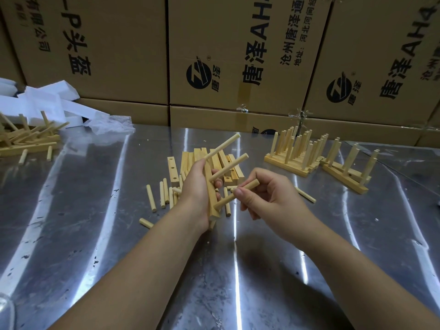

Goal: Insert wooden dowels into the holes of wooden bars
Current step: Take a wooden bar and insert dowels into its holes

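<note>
My left hand grips a pale wooden bar held nearly upright above the metal table. Two dowels stick out of the bar toward the upper right, the top one and the middle one. My right hand pinches a third dowel whose lower end sits at the bar's bottom hole. Loose dowels lie on the table left of my left hand. Behind my hands lies a pile of bare bars with holes.
Finished bars with upright dowels stand at the back right, more further right. Another heap of bars and dowels lies far left by white foam pieces. Cardboard boxes wall the table's back edge.
</note>
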